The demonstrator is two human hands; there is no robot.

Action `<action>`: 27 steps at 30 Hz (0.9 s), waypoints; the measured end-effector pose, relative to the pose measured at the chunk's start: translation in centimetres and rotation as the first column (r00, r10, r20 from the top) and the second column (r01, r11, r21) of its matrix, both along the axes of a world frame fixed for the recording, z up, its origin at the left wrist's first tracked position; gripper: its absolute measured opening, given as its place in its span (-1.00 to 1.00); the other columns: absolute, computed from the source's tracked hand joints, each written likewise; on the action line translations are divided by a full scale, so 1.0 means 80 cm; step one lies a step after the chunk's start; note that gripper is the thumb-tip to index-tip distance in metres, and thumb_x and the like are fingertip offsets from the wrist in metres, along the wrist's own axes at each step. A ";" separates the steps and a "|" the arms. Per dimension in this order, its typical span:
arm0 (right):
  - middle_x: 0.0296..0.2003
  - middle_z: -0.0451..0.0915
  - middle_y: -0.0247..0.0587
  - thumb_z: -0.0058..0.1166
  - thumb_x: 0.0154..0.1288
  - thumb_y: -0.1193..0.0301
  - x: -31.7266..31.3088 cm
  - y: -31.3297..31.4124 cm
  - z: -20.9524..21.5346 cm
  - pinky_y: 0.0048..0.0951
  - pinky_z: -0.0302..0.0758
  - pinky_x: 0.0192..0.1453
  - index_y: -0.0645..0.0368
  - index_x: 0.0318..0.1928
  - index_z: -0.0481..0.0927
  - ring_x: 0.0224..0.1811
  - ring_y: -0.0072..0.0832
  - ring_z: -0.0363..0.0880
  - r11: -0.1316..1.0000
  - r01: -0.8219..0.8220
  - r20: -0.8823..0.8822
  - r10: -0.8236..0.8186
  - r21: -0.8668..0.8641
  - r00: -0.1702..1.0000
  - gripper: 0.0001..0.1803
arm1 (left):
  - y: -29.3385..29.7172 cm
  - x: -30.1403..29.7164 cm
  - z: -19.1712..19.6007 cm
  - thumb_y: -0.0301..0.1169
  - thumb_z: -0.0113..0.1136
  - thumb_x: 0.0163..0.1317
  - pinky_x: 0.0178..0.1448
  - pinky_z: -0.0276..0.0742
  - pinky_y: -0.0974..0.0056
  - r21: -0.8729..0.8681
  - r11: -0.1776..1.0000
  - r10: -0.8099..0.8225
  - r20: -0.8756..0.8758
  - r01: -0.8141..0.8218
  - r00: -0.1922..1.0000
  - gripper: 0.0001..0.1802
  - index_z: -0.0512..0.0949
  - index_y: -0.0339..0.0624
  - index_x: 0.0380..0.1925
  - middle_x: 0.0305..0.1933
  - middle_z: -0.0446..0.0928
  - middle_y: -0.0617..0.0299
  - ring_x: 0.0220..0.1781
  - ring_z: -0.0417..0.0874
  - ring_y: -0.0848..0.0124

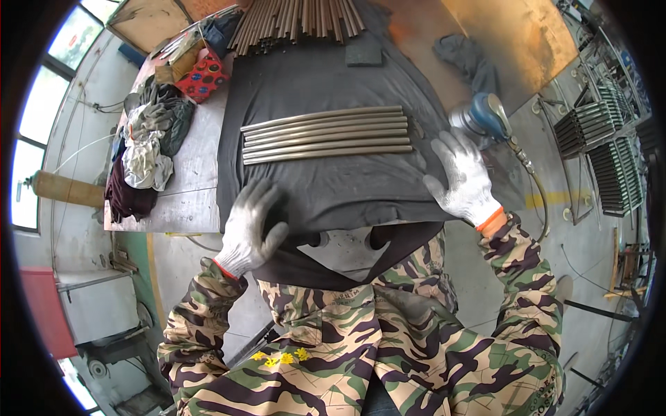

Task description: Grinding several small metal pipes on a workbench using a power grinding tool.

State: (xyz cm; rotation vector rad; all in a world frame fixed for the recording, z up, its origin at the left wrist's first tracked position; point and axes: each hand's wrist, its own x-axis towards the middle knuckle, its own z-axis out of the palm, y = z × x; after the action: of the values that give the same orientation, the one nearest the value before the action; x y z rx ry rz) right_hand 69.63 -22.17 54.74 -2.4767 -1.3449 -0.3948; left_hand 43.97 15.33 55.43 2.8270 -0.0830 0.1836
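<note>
Several shiny metal tubes (pixel 326 135) lie side by side across a dark cloth (pixel 291 83) that covers the table. In a grey-white work glove, my left hand (pixel 252 225) rests near the cloth's front edge, below the tubes' left ends. Its fingers are stretched out and it holds nothing. My right hand (pixel 460 177), gloved alike, is at the cloth's right side, beyond the tubes' right ends, with fingers spread and nothing in it. Just past its fingertips sits a blue air sander (pixel 485 116) with a hose attached.
A large bundle of brownish tubes (pixel 295 24) lies at the table's far end, near a dark grey block (pixel 364 55). Crumpled rags (pixel 149 145) and a red patterned cloth (pixel 202 76) are heaped at left. Racks of dark tubes (pixel 593 128) stand at right; the air hose (pixel 541 191) hangs nearby.
</note>
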 end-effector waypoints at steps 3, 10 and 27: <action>0.33 0.52 0.15 0.36 0.24 0.28 0.008 0.036 0.010 0.06 0.38 0.54 0.28 0.32 0.51 0.48 0.16 0.40 0.970 -0.127 0.056 0.118 0.207 0.991 -0.32 | 0.013 0.051 0.015 -0.21 0.25 0.39 0.62 0.22 -0.21 0.032 0.999 -0.005 0.229 -0.003 0.973 -0.30 0.39 -0.28 0.46 0.52 0.35 -0.26 0.57 0.30 -0.28; 0.49 0.30 0.24 0.28 0.34 0.08 0.072 0.153 -0.036 0.03 0.17 0.68 0.37 0.45 0.33 0.64 0.22 0.10 1.000 -0.021 -0.174 0.021 0.002 0.985 -0.15 | 0.121 0.155 -0.072 -0.01 0.28 0.37 0.59 0.23 -0.24 0.078 0.965 0.223 0.251 -0.249 0.942 -0.15 0.30 -0.33 0.48 0.55 0.26 -0.35 0.55 0.27 -0.38; 0.53 0.29 0.23 0.31 0.37 0.00 0.097 0.153 -0.032 0.01 0.10 0.73 0.32 0.53 0.28 0.68 0.19 0.07 0.977 -0.202 -0.149 0.190 -0.070 0.970 -0.06 | 0.087 0.134 -0.013 0.21 0.59 -0.13 0.58 0.32 -0.16 0.139 0.980 0.145 0.007 -0.144 0.989 0.28 0.27 -0.38 0.48 0.41 0.39 -0.26 0.46 0.36 -0.23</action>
State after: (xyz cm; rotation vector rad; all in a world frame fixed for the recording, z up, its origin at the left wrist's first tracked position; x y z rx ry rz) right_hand 77.43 -9.92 52.18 -2.3574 -1.5569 -0.1163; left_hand 54.68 22.25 54.38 2.9738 0.1153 0.2127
